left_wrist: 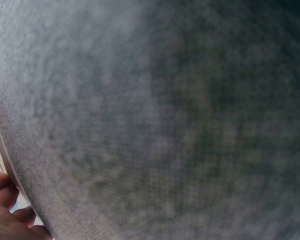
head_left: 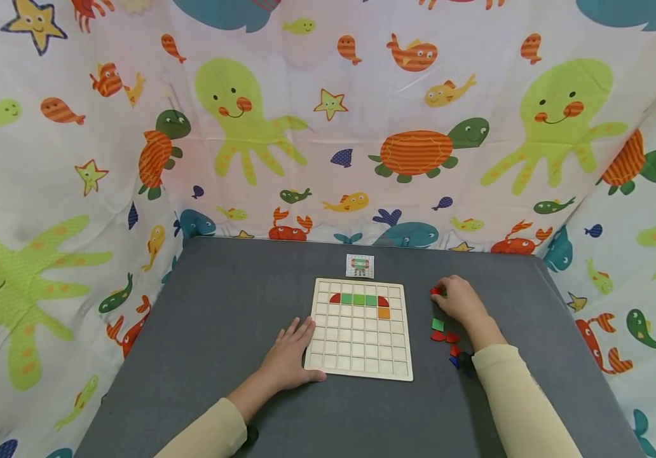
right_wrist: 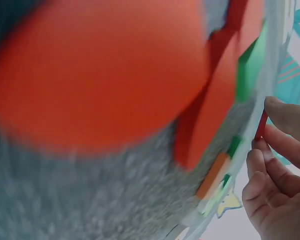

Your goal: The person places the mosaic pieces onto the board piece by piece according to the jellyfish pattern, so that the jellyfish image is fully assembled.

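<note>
A wooden grid board (head_left: 358, 350) lies on the table with a row of pieces near its top: a red rounded piece (head_left: 335, 298), several green squares (head_left: 359, 299), another red piece (head_left: 382, 301) and below that an orange square (head_left: 383, 313). My left hand (head_left: 287, 362) rests at the board's left edge, fingers spread; only its fingertips show in the left wrist view. Right of the board, my right hand (head_left: 461, 301) pinches a small red piece (right_wrist: 262, 124) between thumb and fingers. Closer to me lie a green square (head_left: 438, 324), red pieces (head_left: 438, 336) and a blue piece (head_left: 454, 362).
A small picture card (head_left: 360, 266) lies just beyond the board's top edge. The dark grey table (head_left: 236, 299) reaches back to a curtain (head_left: 316, 140) printed with sea animals, which also hangs along both sides. Loose pieces lie beneath the right forearm's inner side.
</note>
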Available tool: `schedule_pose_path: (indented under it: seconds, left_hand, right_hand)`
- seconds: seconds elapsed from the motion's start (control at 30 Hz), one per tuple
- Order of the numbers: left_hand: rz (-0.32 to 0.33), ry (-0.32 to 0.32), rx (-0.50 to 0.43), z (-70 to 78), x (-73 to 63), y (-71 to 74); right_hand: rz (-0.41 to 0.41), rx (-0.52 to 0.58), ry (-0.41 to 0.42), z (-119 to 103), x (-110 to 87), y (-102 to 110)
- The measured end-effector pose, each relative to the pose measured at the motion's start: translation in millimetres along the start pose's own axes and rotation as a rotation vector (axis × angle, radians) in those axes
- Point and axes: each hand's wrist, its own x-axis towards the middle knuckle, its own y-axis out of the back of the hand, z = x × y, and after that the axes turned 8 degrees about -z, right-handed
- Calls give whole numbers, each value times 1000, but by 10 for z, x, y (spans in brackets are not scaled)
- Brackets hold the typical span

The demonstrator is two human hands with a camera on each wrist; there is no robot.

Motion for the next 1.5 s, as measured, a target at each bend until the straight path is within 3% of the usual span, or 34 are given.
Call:
schedule_pose_path:
  seconds: [0.27, 0.53, 1.0, 1.5]
  left_hand:
    - [-3, 1, 4, 8, -5, -1]
    - [-6, 8, -16, 23, -1, 3]
    - [-8, 7, -12, 34, 11, -1]
    - [-12, 9, -15, 50, -8, 22]
  right_hand:
    - [112, 74, -14, -325, -191, -25]
    - [141, 124, -5, -678, -390, -169]
    - [101, 129, 32, -994, -571, -394]
    - [28, 91, 70, -1170, -486, -590]
